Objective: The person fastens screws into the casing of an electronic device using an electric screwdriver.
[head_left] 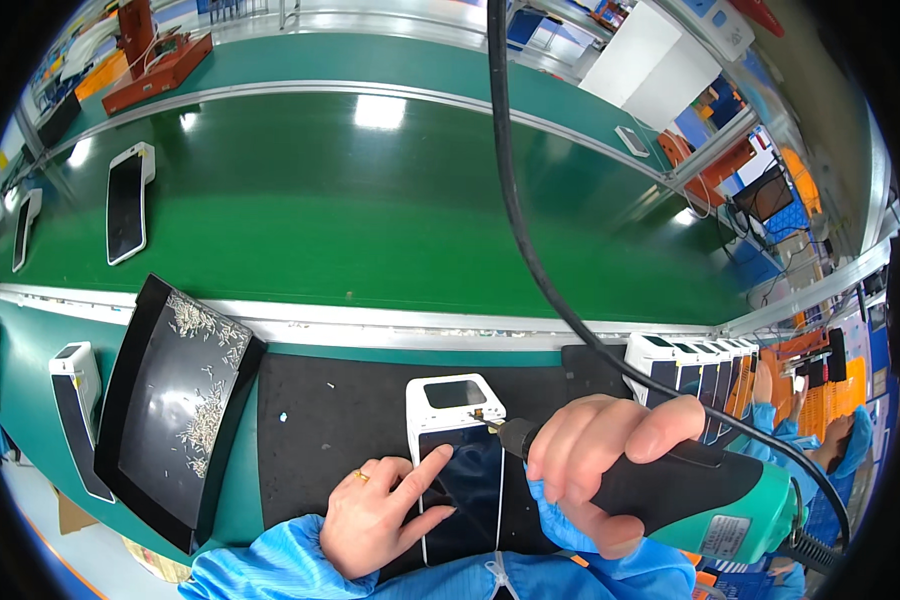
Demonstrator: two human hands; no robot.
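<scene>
A white handheld terminal (478, 470) with a large dark screen and a smaller dark window at its top lies on the black mat in front of me. My left hand (378, 508) rests on its left side, open, with the index finger and thumb stretched over the screen and the other fingers curled. In my right hand (610, 455) is a green and black electric screwdriver (740, 510), gripped around its body. Its tip touches or nearly touches the terminal's upper right corner, beside a small brownish part (478, 414).
Left of the mat (305, 430) stands a black tray (155, 400) of loose small screws. Another terminal (75, 415) is beside it. More terminals (685, 365) stand in a row at the right. A black cable (530, 255) hangs across the view. Beyond runs a green conveyor belt (370, 200) carrying terminals.
</scene>
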